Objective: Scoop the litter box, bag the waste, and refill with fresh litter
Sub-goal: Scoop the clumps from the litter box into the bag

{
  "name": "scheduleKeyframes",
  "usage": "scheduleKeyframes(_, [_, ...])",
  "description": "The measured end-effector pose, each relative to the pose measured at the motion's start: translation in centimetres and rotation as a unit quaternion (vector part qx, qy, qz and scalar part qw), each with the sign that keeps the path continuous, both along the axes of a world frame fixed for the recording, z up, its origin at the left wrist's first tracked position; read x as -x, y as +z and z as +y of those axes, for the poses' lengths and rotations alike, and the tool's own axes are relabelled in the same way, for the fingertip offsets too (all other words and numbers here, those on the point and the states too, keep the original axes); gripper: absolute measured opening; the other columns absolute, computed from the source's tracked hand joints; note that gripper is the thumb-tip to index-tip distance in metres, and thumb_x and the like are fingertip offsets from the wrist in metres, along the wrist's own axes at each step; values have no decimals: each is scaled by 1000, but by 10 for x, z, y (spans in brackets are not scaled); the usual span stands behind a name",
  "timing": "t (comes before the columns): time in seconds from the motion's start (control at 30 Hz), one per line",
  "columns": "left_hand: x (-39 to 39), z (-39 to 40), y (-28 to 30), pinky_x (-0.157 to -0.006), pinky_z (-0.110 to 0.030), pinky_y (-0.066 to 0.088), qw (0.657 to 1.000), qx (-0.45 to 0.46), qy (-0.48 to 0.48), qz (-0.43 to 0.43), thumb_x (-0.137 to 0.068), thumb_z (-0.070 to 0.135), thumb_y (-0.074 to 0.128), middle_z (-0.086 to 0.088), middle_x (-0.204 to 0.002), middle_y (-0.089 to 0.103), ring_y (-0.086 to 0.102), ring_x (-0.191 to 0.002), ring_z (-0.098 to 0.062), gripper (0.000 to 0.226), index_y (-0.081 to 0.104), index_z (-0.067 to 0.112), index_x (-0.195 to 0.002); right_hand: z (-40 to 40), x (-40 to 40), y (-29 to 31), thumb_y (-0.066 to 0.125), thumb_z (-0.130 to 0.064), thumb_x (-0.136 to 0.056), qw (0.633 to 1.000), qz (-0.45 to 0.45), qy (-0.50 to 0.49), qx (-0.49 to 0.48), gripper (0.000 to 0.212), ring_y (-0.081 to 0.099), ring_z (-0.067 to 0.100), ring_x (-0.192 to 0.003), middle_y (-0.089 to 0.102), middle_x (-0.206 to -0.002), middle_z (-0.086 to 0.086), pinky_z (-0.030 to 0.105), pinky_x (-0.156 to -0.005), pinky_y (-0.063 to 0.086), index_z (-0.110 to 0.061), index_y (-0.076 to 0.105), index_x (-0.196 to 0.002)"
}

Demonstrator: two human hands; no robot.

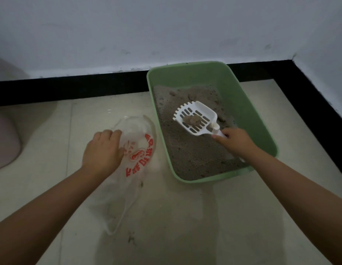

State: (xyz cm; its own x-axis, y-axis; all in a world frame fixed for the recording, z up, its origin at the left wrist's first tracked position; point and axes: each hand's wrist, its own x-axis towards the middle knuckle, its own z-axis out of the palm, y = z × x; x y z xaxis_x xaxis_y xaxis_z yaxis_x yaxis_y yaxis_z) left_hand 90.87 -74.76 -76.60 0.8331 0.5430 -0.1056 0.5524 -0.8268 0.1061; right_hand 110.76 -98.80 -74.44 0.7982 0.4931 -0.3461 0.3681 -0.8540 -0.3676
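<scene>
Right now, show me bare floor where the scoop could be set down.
Bare tile lies in front of the green litter box, right of the plastic bag. Between bag and box is a narrow strip only, crowded.

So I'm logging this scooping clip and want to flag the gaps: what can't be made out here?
All in the head view:
- Scoop handle: wrapped by the right hand, so the grip's shape is hidden.
- Left hand fingertips: curled over the plastic bag rim, out of sight.
- Bag print: red lettering too crumpled and dim to read.
- Pink object: cut off by the left edge, unidentifiable.
- Litter box: what lies under the litter is buried.
</scene>
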Motion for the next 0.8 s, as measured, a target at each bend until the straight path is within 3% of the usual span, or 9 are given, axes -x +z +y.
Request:
scheduleKeyframes(0.1, [-1,3,0,-79,-39,43,998,40,49,-32,-96,14,40,-21,-114,58,55,-103,-37,31,52,1,-122,11,9,7,54,-28,-92,999,25,26,-42,39,29,11,-48,35,-54,4,26,-49,19,-8,44,-60])
scheduleKeyframes(0.27, [-21,15,2,-74,-34,40,974,109,128,-152,-97,13,41,-24,-105,64,57,-97,-37,27,60,-4,-108,35,33,25,54,-30,-91,990,55,132,-7,31,32,10,-48,36,-53,0,23,-48,22,-8,50,-70])
scheduleKeyframes(0.43, [-28,23,2,-78,-31,41,957,147,151,-198,-95,12,45,-19,-102,66,59,-96,-33,24,64,-1,-104,68,54,28,51,-36,-92,978,38,198,59,43,30,11,-47,34,-53,-1,25,-47,22,-15,38,-56])
scheduleKeyframes(0.57, [-19,32,-5,-83,-32,46,919,234,231,-219,-95,11,47,-21,-98,67,62,-93,-34,23,65,-3,-100,100,74,25,47,-34,-92,972,11,209,107,44,36,12,-50,38,-57,0,23,-46,28,-15,36,-54])
scheduleKeyframes(0.63, [-13,36,-8,-84,-35,47,901,262,259,-229,-94,10,47,-23,-97,67,62,-93,-35,23,64,-4,-99,114,87,24,47,-31,-93,972,2,208,113,34,48,16,-59,49,-67,3,23,-51,37,-11,51,-66])
scheduleKeyframes(0.7, [-9,39,-11,-84,-34,47,895,272,265,-233,-94,11,48,-23,-97,66,62,-92,-35,22,64,-4,-98,123,101,27,46,-25,-93,966,-31,218,134,23,61,23,-81,62,-90,9,27,-64,44,-9,63,-94])
scheduleKeyframes(0.8, [-4,44,-13,-81,-31,46,892,277,272,-232,-95,11,46,-22,-98,66,60,-86,-31,23,64,-3,-100,129,120,29,44,-14,-93,944,-100,269,161,24,62,26,-101,64,-110,9,32,-80,49,-8,62,-108])
